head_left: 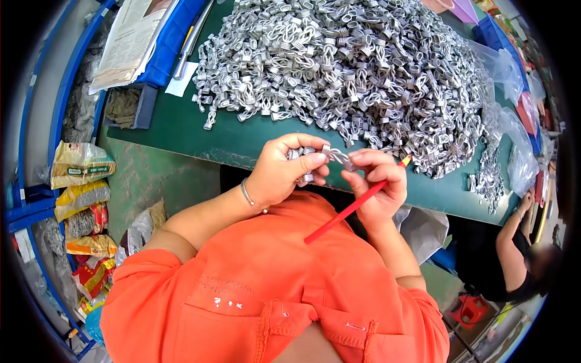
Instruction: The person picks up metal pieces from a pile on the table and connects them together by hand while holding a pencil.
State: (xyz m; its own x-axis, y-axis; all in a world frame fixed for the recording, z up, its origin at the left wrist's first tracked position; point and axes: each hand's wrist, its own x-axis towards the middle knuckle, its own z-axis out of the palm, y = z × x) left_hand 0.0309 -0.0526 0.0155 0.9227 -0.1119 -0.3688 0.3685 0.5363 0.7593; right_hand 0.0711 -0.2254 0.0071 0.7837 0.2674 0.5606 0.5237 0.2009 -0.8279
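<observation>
In front of my chest, my left hand [281, 166] is closed around several small silver metal pieces, with a bracelet on its wrist. One looped metal piece [339, 156] stretches from its fingertips to those of my right hand [380, 189], which pinch the other end. A red pencil [346, 211] also rests in my right hand, its sharpened yellowish end pointing up toward the pile. Just beyond both hands, a large heap of similar silver pieces [345, 66] covers much of the green tabletop [181, 124].
Papers [134, 39] lie on a blue bin [175, 45] at the back left. A grey box with cloth [123, 107] sits below it. Clear plastic bags [514, 145] and a smaller cluster of pieces [487, 172] lie right. Another person's arm [513, 242] reaches the table edge. Sacks [83, 164] stand left.
</observation>
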